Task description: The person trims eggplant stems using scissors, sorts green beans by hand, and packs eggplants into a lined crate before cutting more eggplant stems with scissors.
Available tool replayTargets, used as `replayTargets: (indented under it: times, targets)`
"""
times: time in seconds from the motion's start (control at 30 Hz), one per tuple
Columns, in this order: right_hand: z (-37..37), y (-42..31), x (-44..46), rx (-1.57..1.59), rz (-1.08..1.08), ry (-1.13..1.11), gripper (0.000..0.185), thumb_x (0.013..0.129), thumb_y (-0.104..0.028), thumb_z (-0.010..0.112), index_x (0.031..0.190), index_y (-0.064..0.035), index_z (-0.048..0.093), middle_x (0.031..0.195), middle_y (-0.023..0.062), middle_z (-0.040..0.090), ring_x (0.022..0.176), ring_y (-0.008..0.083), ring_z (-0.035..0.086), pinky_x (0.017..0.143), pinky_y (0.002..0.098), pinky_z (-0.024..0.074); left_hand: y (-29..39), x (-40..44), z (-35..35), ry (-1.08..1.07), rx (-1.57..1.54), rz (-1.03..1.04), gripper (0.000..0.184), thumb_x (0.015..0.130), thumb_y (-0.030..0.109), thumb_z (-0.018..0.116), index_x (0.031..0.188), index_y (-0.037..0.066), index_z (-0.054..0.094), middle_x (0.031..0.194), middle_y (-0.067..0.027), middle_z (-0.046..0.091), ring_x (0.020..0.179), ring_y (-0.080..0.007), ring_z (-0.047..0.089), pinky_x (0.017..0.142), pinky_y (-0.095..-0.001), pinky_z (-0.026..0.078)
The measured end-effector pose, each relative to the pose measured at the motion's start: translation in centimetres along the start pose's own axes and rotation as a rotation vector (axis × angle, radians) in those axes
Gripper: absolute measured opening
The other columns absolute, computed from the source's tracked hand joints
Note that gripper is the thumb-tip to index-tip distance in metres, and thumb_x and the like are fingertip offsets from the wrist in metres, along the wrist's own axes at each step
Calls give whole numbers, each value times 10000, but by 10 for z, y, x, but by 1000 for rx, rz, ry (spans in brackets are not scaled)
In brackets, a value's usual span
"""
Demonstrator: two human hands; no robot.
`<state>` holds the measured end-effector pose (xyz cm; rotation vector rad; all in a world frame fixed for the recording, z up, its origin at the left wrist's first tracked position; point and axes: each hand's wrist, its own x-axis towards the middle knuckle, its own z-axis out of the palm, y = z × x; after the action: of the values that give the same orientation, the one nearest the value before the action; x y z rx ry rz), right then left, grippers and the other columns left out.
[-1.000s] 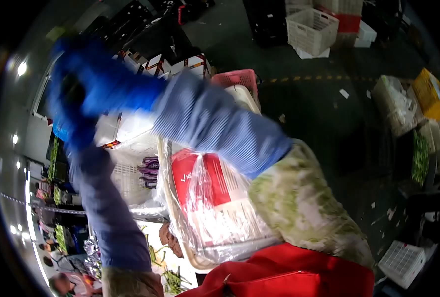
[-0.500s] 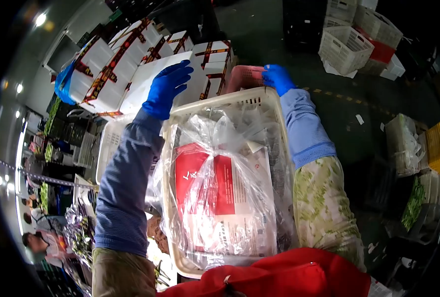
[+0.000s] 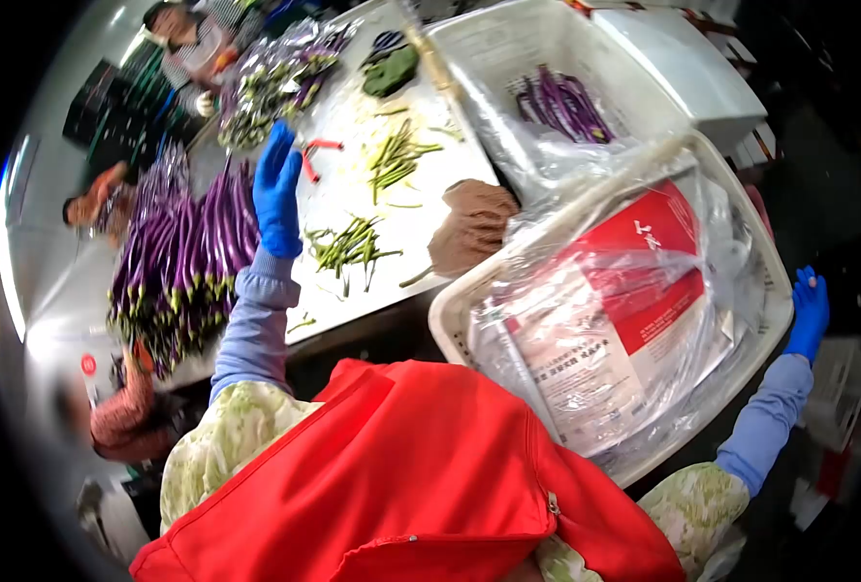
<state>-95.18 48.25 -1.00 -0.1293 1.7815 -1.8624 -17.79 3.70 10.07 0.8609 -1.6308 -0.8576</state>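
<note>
My left hand [image 3: 277, 199], in a blue glove, is stretched out over the white table, open and holding nothing. Close to it are a heap of long purple eggplants [image 3: 203, 228] and a red-handled tool [image 3: 312, 160]. My right hand [image 3: 809, 312], also blue-gloved, is just off the right side of a cream plastic crate [image 3: 447, 315]; its fingers look apart, with nothing visible in them. Inside that crate lies a clear plastic bag [image 3: 678, 388] over a red and white printed newspaper [image 3: 644, 281].
Cut green stems [image 3: 353, 247] and a brown cloth-like item [image 3: 474, 228] lie on the table [image 3: 430, 179]. Behind the crate, a white bin [image 3: 494, 58] holds some eggplants [image 3: 566, 105], with a white foam box [image 3: 678, 73] alongside. Several people work across the table.
The view has swung left toward the table. My left hand has gone from beyond the crate to over the table; my right hand has moved from the crate's far corner to its right side.
</note>
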Motion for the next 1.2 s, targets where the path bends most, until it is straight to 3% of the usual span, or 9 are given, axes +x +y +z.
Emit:
replayTargets:
  times: [0.17, 0.27, 0.33, 0.4, 0.67, 0.9, 0.93, 1.03, 1.2]
  targets:
    - [208, -62, -122, -346, -349, -225, 449, 953, -325, 454, 1304, -50, 504, 1323, 82, 522, 1150, 166, 511, 998, 306, 354, -110, -135, -113, -21, 823, -190, 820, 821, 336, 691, 1449, 44, 252, 1486, -159, 284, 1381, -325, 228, 1118, -404, 192]
    - [345, -55, -215, -422, -427, -597, 392, 940, -198, 451, 1289, -26, 498, 1289, 86, 535, 1121, 164, 547, 944, 275, 420, -177, -161, -121, 132, 793, -409, 848, 821, 413, 668, 1455, 55, 233, 1487, -191, 261, 1393, -388, 153, 1130, -421, 143]
    - [402, -34, -247, -109, -198, -984, 400, 927, -128, 476, 1316, -37, 470, 1294, 127, 532, 1077, 171, 580, 874, 258, 476, -194, -151, -101, 147, 718, -392, 794, 847, 415, 632, 1459, 91, 243, 1477, -224, 264, 1389, -390, 171, 1114, -500, 106]
    - [457, -29, -299, -185, -107, -1067, 440, 911, -117, 490, 1345, -61, 448, 1318, 135, 515, 1104, 193, 570, 893, 284, 476, -201, -135, -81, 139, 704, -358, 754, 851, 408, 621, 1454, 121, 272, 1457, -243, 293, 1381, -371, 218, 1086, -569, 85]
    - [606, 20, -357, -72, 106, -1298, 439, 905, -69, 493, 1340, -25, 453, 1401, 135, 431, 1189, 255, 524, 940, 326, 473, -184, -97, -40, -283, 267, -177, 666, 856, 342, 621, 1422, 126, 344, 1462, -153, 342, 1387, -336, 239, 1119, -522, 67]
    - [693, 64, -355, -145, 282, -1278, 446, 914, -143, 516, 1329, 5, 443, 1421, 163, 394, 1187, 276, 531, 901, 343, 506, -179, -83, -88, -255, -289, -370, 475, 875, 169, 622, 1318, 67, 483, 1341, -129, 491, 1241, -235, 465, 1071, -356, 316]
    - [702, 70, -359, -191, 261, -1239, 458, 920, -152, 512, 1342, 5, 429, 1323, 182, 499, 1063, 239, 610, 847, 313, 523, -169, -73, -90, -161, -413, -377, 431, 874, 97, 616, 1289, 47, 511, 1284, -91, 533, 1177, -184, 506, 1013, -305, 384]
    - [723, 87, -374, -269, 492, -1345, 389, 934, -117, 498, 1315, -40, 476, 1388, 130, 446, 1082, 252, 604, 812, 283, 536, -127, -27, -106, -170, -446, -296, 419, 889, 101, 600, 1295, 53, 511, 1254, -87, 554, 1169, -175, 509, 997, -305, 393]
    - [748, 100, -397, -326, 590, -1450, 420, 927, -154, 509, 1333, -59, 461, 1067, 176, 651, 842, 166, 660, 792, 270, 522, -118, 5, -107, -233, -641, -569, 267, 880, 128, 622, 1122, 16, 610, 1074, -91, 643, 1030, -151, 589, 935, -298, 434]
